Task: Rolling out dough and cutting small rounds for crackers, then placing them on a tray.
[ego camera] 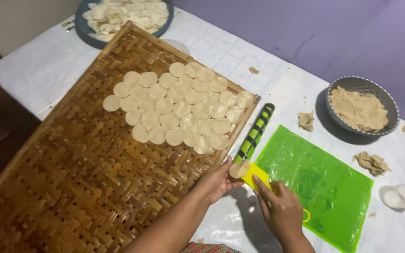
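**Dough disc lifted at the tray's edge**

Dough disc point(239, 169) sat low centre, pinched in my left hand point(217, 182); my right hand point(280, 208) gripped a yellow scraper point(258, 178). Woven tray point(71, 178) held many discs point(183, 107) upper centre, mostly bare below. Bowl of dough point(359, 108) remained, upper right.

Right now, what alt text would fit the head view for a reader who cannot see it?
The left hand lifts a thin dough disc off a yellow scraper held by the right hand, beside a woven bamboo tray bearing many more discs. A green mat, a striped rolling pin and a bowl of dough lie nearby.
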